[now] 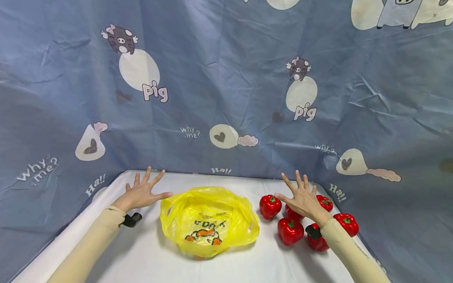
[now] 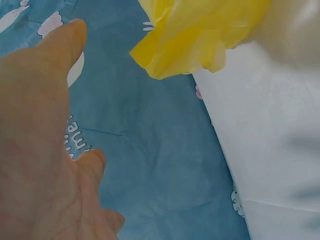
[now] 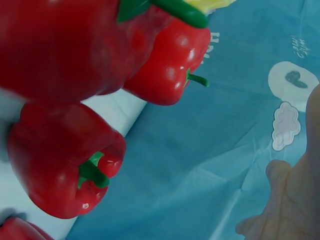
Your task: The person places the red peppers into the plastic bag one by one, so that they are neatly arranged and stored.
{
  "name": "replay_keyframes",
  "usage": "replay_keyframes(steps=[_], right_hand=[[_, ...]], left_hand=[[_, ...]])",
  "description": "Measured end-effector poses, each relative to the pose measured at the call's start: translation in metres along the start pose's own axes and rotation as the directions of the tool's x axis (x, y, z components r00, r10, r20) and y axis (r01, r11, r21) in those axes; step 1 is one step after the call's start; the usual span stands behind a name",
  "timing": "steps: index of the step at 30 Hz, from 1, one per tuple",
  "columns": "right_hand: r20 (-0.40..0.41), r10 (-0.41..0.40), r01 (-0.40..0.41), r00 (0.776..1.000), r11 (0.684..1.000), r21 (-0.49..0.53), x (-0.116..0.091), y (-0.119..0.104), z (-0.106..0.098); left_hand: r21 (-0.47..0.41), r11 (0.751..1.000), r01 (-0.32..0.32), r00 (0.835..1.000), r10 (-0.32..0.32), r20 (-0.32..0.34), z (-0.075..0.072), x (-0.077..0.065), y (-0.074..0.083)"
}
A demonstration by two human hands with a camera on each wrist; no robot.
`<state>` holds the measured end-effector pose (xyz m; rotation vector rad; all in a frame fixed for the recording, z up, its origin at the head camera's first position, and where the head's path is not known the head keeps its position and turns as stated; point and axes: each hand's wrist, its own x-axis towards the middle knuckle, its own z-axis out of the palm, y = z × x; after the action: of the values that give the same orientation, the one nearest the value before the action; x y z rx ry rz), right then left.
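A yellow plastic bag (image 1: pixel 209 220) with a printed cartoon lies in the middle of the white table, its mouth spread wide. My left hand (image 1: pixel 141 192) hovers with fingers splayed at the bag's left edge, the thumb tip overlapping the rim in the head view. Over on the right, my right hand (image 1: pixel 301 198) spreads its fingers above a group of red bell peppers (image 1: pixel 290 232), holding none. In the right wrist view, peppers (image 3: pixel 65 160) with green stems fill the left side. The left wrist view shows the bag (image 2: pixel 200 35) beyond my thumb.
The white tabletop (image 1: pixel 141 255) ends at a blue printed curtain (image 1: pixel 219 86) that rises behind it and on both sides. Several peppers sit close together near the right edge, one pepper (image 1: pixel 347 224) right by the border. Black wrist cameras (image 1: pixel 131 220) are strapped to both arms.
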<state>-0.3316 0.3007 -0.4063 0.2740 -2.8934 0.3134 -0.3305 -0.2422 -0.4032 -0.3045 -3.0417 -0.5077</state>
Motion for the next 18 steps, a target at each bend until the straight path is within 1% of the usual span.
replay_keyframes(steps=[3,9,18], right_hand=[[0.007,0.0,0.0,1.0,1.0,-0.001,0.0026,-0.001,-0.0015],[0.032,0.016,-0.015,0.999,1.0,-0.023,0.0009,0.0022,-0.0007],[0.038,0.008,-0.008,0.999,1.0,-0.023,-0.0001,0.0061,-0.0021]], left_hand=[[0.002,1.0,-0.008,1.0,0.008,0.006,-0.0032,0.0051,0.0028],[-0.002,1.0,-0.023,1.0,0.023,0.021,-0.0013,0.0096,0.0071],[0.003,1.0,-0.022,0.998,0.022,0.051,-0.0035,0.0114,0.0101]])
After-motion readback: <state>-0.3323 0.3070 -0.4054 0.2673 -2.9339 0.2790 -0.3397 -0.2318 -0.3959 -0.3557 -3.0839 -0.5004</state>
